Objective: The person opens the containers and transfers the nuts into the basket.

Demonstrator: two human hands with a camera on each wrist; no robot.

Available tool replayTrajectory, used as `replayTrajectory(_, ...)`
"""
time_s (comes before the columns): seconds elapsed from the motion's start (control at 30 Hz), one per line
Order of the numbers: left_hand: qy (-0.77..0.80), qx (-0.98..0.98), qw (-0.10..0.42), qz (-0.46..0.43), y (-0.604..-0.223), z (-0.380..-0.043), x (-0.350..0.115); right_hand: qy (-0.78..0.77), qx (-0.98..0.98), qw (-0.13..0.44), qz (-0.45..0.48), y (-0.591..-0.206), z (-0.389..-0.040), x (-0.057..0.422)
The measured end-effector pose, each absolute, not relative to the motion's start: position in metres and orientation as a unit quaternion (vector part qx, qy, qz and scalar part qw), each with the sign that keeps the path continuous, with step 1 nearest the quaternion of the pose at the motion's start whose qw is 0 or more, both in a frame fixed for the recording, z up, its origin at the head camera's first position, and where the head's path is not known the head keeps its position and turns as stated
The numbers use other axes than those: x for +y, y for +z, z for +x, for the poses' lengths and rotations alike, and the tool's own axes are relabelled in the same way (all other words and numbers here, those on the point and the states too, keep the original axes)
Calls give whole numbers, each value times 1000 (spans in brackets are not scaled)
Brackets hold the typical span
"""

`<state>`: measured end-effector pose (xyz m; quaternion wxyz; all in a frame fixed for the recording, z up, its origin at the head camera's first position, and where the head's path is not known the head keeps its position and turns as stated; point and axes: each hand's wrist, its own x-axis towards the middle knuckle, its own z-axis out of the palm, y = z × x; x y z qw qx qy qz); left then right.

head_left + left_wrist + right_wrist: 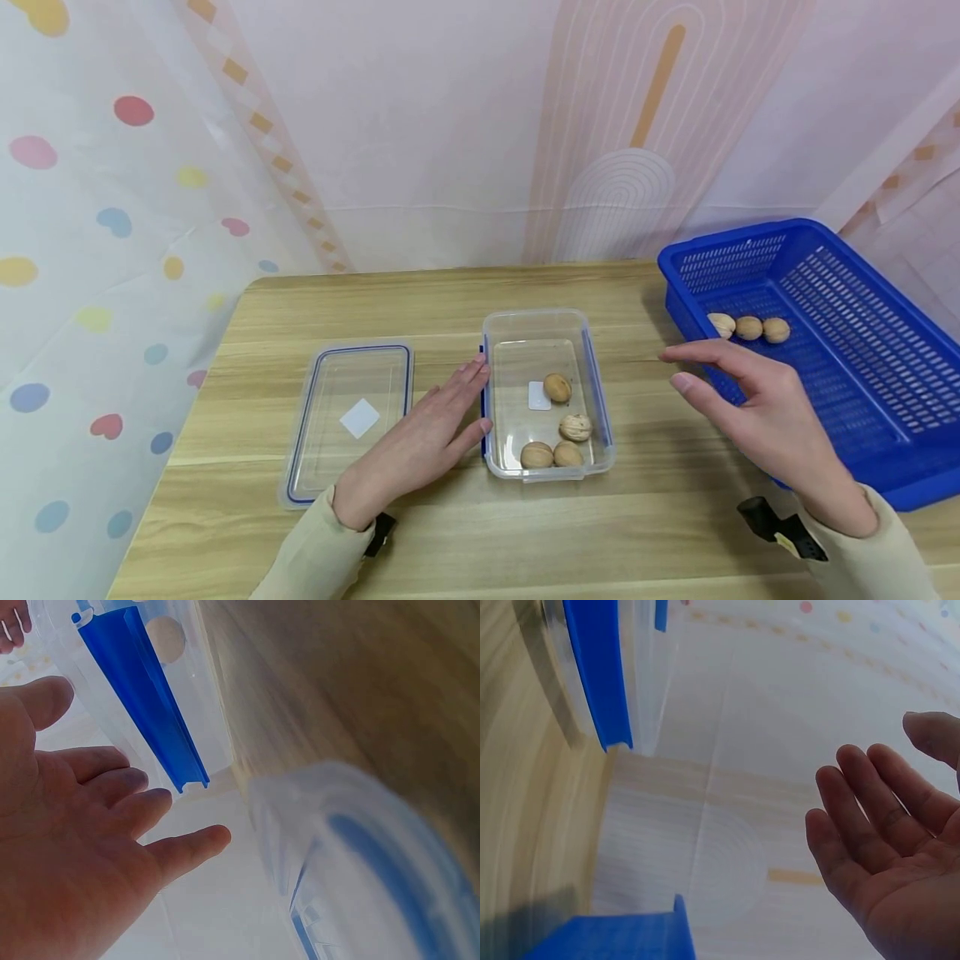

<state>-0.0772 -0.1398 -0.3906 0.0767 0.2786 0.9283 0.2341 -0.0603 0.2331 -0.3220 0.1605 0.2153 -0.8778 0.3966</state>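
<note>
A clear plastic food box [517,358] with blue side clips stands in the middle of the table. Several walnuts [575,427] lie loose inside it, mostly toward the near right. My left hand [423,437] has its fingers extended along the box's left wall, fingertips right at the rim. In the left wrist view, the blue clip [142,697] shows beyond those fingers. Between the box and the blue basket [847,383], my right hand [772,417] hovers over the basket's near left edge, fingers relaxed, holding nothing. Three walnuts [748,327] sit in the basket, just past that hand.
The box's clear lid [337,375], edged with a blue seal, lies flat on the wooden table [525,542] left of the box. A patterned cloth [435,125] hangs behind the table and down its left side.
</note>
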Motion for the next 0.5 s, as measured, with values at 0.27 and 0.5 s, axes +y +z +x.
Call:
replayTrajectory(0.27,232,928,75,281,-390,-77,-139,411,-874,138,219,-334,-66,222)
replayTrajectory(0.5,229,929,71,282,-391,-77,-139,417,-876,113,213,-339,-69,212)
